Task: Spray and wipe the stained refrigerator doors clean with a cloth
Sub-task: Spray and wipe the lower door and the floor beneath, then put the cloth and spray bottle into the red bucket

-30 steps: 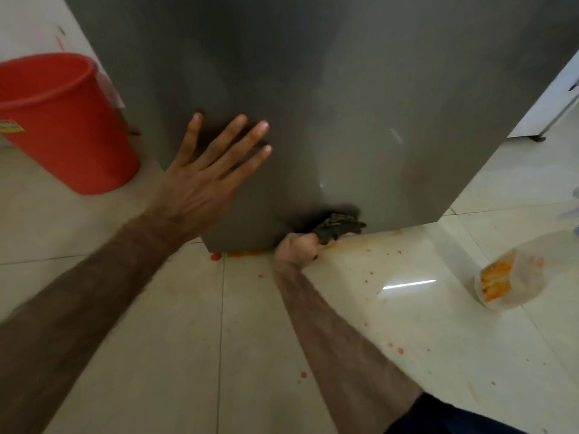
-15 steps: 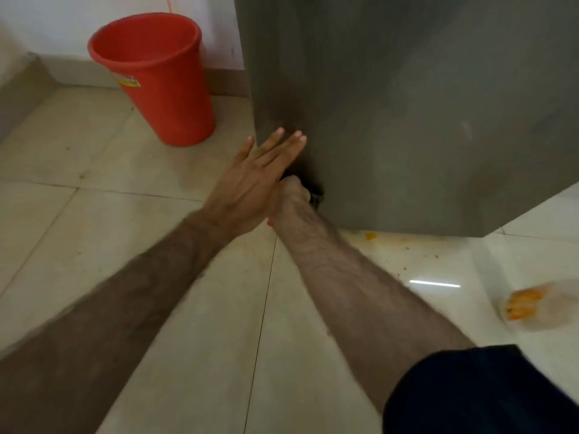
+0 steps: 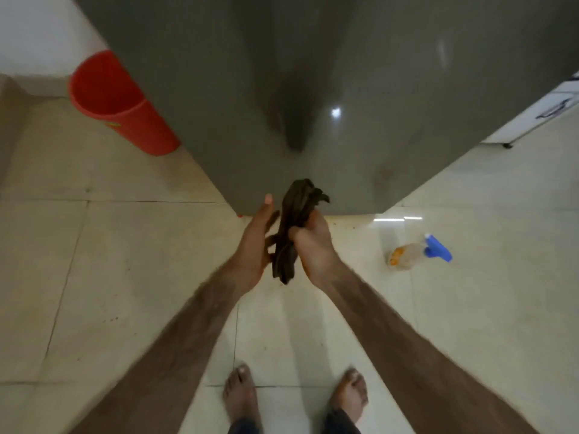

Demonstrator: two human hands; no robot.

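Observation:
The grey refrigerator door (image 3: 360, 89) fills the upper middle of the head view, its bottom edge just above the floor. A dark brown crumpled cloth (image 3: 296, 223) hangs in front of that lower edge. My right hand (image 3: 313, 242) is shut on the cloth's middle. My left hand (image 3: 258, 242) lies flat against the cloth's left side, fingers straight and pointing up. Both hands are off the door. A spray bottle (image 3: 416, 252) with a blue trigger head and orange label lies on the floor to the right.
A red bucket (image 3: 116, 104) stands on the pale tiled floor (image 3: 125, 277) left of the refrigerator. Small orange-red spatters dot the tiles below the door. A white appliance (image 3: 539, 117) is at the far right. My bare feet (image 3: 294, 399) are at the bottom.
I have gone from crouching low to standing, so the view is higher. Both hands left the door's bottom corner and came together in front of me with the cloth between them.

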